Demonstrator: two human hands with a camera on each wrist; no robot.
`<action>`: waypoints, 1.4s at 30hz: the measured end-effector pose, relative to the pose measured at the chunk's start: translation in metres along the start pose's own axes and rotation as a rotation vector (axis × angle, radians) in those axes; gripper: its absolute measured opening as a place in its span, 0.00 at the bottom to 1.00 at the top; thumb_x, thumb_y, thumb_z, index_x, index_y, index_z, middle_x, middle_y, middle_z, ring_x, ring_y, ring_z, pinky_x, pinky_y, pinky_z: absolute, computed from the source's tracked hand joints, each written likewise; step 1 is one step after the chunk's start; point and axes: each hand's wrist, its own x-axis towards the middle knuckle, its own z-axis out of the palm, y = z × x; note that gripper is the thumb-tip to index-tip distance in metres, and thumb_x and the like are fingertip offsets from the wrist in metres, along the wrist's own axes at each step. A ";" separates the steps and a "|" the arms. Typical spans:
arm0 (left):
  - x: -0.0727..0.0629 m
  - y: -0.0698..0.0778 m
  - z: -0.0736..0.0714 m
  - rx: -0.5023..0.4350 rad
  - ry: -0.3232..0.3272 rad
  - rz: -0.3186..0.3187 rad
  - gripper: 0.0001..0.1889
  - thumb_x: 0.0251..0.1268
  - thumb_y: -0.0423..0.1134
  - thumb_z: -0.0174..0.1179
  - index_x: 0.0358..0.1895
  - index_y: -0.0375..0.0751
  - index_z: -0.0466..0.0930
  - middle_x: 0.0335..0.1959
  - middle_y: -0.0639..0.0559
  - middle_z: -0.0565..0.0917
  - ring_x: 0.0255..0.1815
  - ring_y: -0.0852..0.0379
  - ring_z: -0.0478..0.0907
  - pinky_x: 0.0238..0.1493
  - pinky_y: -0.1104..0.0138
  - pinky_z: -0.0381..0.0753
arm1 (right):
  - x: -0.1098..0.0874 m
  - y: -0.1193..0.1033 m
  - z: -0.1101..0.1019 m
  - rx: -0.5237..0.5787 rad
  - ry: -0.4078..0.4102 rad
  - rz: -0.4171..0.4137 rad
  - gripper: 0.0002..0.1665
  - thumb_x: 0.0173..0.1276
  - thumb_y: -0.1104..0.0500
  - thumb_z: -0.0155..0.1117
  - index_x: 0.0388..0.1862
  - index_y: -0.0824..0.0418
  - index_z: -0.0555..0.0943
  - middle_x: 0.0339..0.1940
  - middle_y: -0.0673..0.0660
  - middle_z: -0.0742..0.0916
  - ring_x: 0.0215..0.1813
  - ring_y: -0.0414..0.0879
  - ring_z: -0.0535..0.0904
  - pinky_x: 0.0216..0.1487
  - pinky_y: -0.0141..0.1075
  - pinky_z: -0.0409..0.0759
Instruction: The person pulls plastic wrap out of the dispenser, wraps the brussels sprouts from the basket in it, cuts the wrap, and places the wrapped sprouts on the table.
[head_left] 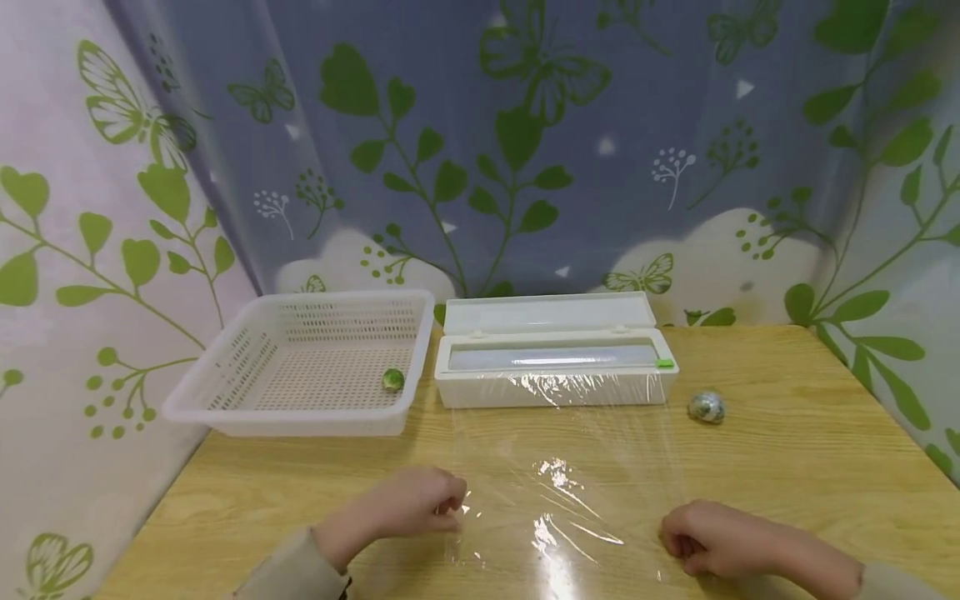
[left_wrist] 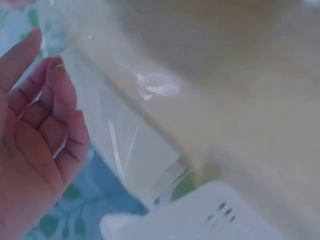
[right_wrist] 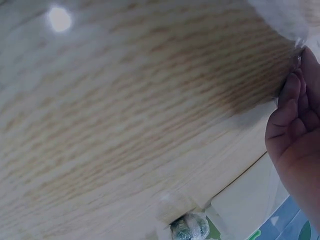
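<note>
A clear sheet of plastic wrap (head_left: 570,492) stretches toward me from the white wrap dispenser box (head_left: 555,390), whose lid (head_left: 547,313) stands raised. At the sheet's near right corner, my right hand (head_left: 716,537) pinches the film between thumb and fingers; the right wrist view shows this pinch at the hand (right_wrist: 295,107). By the left edge of the film is my left hand (head_left: 408,504). Its fingers bend loosely, and a gap shows between thumb and fingertips in the left wrist view, with the hand (left_wrist: 40,130) holding nothing visible.
A white perforated basket (head_left: 300,423) stands left of the box with a small green ball-shaped vegetable (head_left: 393,380) inside. Right of the box lies a film-wrapped greenish ball (head_left: 707,407). A green slider (head_left: 664,363) sits at the box's right end. Patterned curtains (head_left: 465,150) hang behind the wooden table (head_left: 810,450).
</note>
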 end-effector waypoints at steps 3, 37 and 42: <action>0.007 -0.007 -0.019 -0.096 0.087 0.030 0.10 0.53 0.42 0.61 0.22 0.46 0.70 0.19 0.63 0.70 0.22 0.69 0.66 0.24 0.77 0.68 | 0.000 0.001 0.000 -0.013 -0.002 0.003 0.16 0.45 0.69 0.67 0.22 0.53 0.69 0.20 0.36 0.69 0.22 0.27 0.63 0.20 0.23 0.66; 0.031 -0.140 -0.072 -0.173 0.353 -0.491 0.14 0.59 0.35 0.56 0.44 0.28 0.72 0.43 0.37 0.76 0.44 0.43 0.73 0.45 0.55 0.72 | 0.000 -0.001 -0.001 -0.032 0.016 -0.007 0.19 0.40 0.71 0.68 0.22 0.53 0.69 0.20 0.37 0.70 0.22 0.27 0.64 0.20 0.22 0.67; 0.036 -0.152 -0.065 -0.110 0.253 -0.548 0.16 0.59 0.35 0.56 0.47 0.27 0.71 0.44 0.36 0.75 0.46 0.42 0.72 0.47 0.55 0.71 | -0.001 -0.001 0.000 -0.034 0.017 -0.004 0.19 0.40 0.71 0.68 0.22 0.53 0.69 0.19 0.37 0.70 0.21 0.27 0.64 0.20 0.22 0.66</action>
